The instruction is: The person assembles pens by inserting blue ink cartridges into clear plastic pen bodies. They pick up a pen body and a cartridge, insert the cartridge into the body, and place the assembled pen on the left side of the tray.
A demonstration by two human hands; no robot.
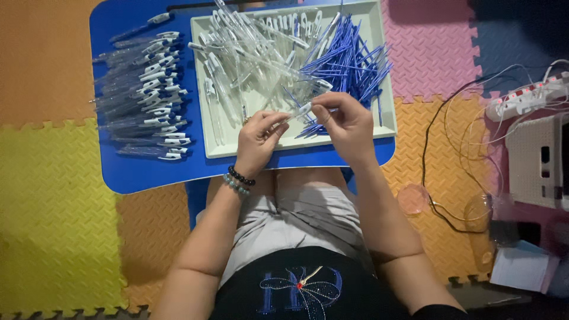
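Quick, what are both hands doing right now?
Left hand: closed, pinching a clear pen tube.
Right hand: closed, fingers pinching the same tube's other end.

Interlocking foam floor mats [53,195] in orange, yellow and pink are being seen around a small blue table [142,169]. A white power strip [524,98] with red switches is being shown beyond the table's right edge, black and white cables [441,154] trailing across the mats. A white perforated box [536,160] and folded papers [521,266] are being shown near the right border.
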